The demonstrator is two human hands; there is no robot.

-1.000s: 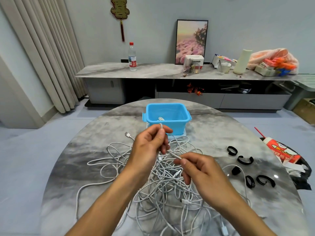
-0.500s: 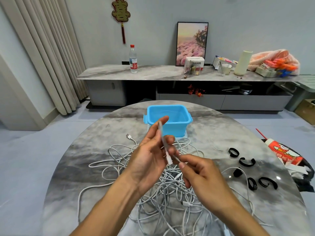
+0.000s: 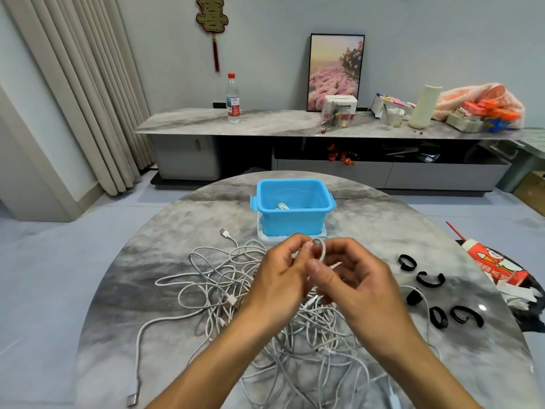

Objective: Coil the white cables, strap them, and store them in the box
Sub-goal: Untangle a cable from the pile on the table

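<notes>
Looping white cable [image 3: 322, 250], thin, tightly curved

Two bare forearms, left grip [image 3: 280, 278], right grip [image 3: 358, 286], seemingly no sleeves, rings or watch

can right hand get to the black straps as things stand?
Probably not right away. The right hand and the left hand are both holding a loop of white cable. The black straps lie uncovered on the table to its right, nothing blocking once it lets go.
</notes>
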